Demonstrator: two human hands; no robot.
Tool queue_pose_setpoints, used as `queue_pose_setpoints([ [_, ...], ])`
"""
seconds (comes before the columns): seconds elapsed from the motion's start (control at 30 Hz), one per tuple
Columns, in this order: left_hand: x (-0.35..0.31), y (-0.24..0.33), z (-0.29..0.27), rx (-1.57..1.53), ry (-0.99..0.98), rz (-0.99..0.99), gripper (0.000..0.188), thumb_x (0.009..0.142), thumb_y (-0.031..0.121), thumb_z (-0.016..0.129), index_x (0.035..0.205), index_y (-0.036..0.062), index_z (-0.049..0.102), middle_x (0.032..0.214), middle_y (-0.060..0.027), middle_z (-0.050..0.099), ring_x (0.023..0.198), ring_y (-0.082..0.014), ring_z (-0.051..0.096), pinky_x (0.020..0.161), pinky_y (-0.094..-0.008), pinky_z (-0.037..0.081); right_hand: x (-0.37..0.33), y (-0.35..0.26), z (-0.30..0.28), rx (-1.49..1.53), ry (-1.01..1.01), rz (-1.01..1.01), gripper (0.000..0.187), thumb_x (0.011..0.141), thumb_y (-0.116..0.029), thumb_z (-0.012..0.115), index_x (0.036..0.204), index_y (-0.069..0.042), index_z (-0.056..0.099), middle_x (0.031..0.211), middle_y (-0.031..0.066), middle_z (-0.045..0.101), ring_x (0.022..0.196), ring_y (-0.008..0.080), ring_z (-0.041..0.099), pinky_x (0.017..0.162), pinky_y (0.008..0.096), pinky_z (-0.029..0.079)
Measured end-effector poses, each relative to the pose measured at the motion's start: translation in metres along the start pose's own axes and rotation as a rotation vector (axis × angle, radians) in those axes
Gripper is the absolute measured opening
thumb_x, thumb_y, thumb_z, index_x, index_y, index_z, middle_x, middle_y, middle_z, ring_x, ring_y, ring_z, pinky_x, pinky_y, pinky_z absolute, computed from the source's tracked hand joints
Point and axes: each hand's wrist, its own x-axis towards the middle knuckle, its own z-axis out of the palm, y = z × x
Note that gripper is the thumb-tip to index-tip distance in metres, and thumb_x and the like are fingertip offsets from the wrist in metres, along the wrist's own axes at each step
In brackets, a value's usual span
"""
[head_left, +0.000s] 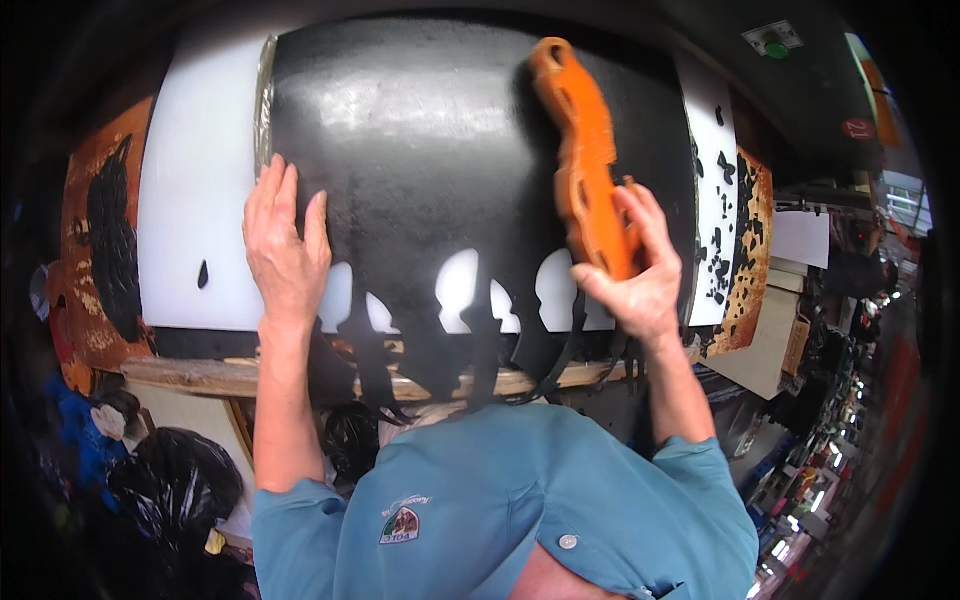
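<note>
While two hands (287,240) show, the right one (645,285) holds one orange tool (587,145).

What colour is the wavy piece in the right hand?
The wavy piece is orange; it shows best in the head view.

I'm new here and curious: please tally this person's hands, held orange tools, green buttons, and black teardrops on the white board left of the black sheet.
Hands: 2 (left hand, right hand)
Orange tool: 1
Green button: 1
Black teardrop: 1
Total: 5
</note>
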Motion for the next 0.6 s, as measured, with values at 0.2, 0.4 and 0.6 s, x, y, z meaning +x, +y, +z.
queue_pose_setpoints([
  [0.2,0.009,0.002,-0.003,-0.096,0.025,-0.03,0.041,0.096,-0.001,0.07,0.135,-0.0076,0.063,0.143,-0.0258,0.063,0.136,-0.0454,0.057,0.116,-0.0505,0.046,0.017,-0.07,0.093,0.113,-0.054,-0.2,0.094,0.058,-0.024,0.095,0.143,-0.001,0.064,0.156,0.0321,0.042,0.14,0.0461,0.049,0.117,0.0515,0.044],
  [0.4,0.006,-0.003,-0.001,-0.21,0.024,-0.094,0.042,0.098,-0.007,0.059,0.14,-0.0074,0.059,0.145,-0.025,0.061,0.137,-0.0459,0.056,0.116,-0.0513,0.045,0.049,-0.101,0.174,-0.025,0.036,-0.37,0.086,0.059,-0.027,0.089,0.138,-0.001,0.066,0.15,0.0354,0.042,0.125,0.0498,0.051,0.103,0.0539,0.05],
  [0.6,0.012,-0.002,-0.007,-0.305,0.055,-0.095,0.043,0.098,-0.008,0.057,0.141,-0.0079,0.058,0.144,-0.0256,0.062,0.136,-0.0459,0.056,0.115,-0.0513,0.046,0.049,-0.111,0.195,-0.208,0.015,-0.364,0.089,0.062,-0.026,0.089,0.143,-0.001,0.061,0.153,0.0398,0.035,0.131,0.0564,0.045,0.109,0.0584,0.046],
])
